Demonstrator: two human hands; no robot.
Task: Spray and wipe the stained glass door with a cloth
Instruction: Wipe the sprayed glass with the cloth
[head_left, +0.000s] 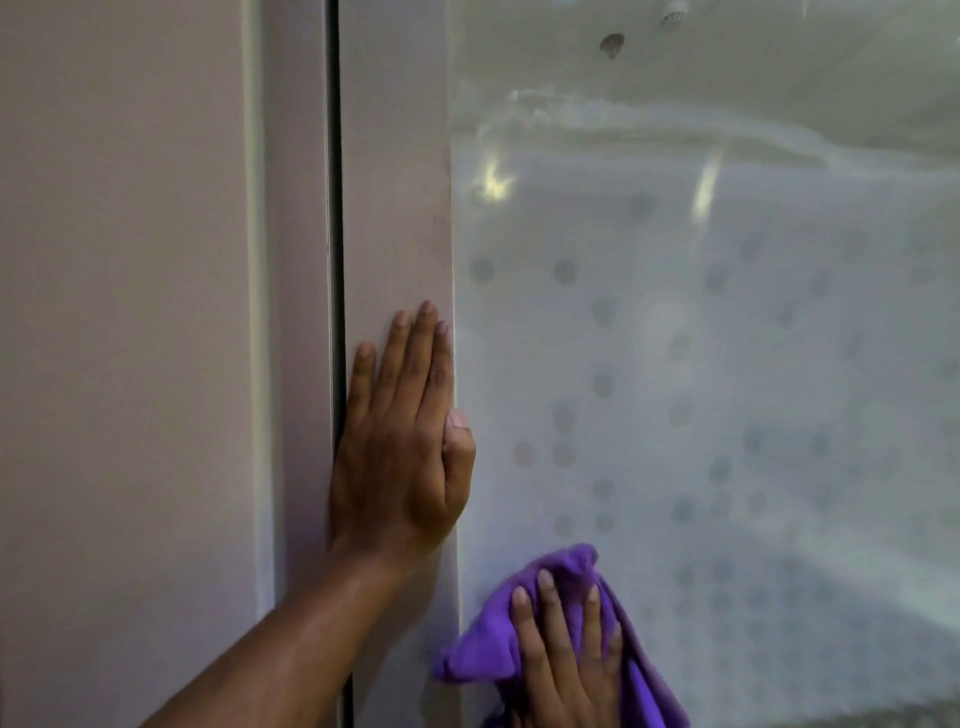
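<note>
The glass door (701, 338) fills the right half of the view, frosted with rows of grey dots and streaked with a cloudy film higher up. Its pale frame (395, 208) runs down the middle. My left hand (402, 441) lies flat on that frame, fingers together pointing up, thumb at the glass edge, holding nothing. At the bottom, my right hand (566, 654) presses a purple cloth (566, 566) against the glass beside the frame. No spray bottle is in view.
A dark vertical gap (336, 208) separates the door frame from a second pale panel and the plain wall (119, 312) on the left. Small round fittings (612, 45) show through the glass near the top.
</note>
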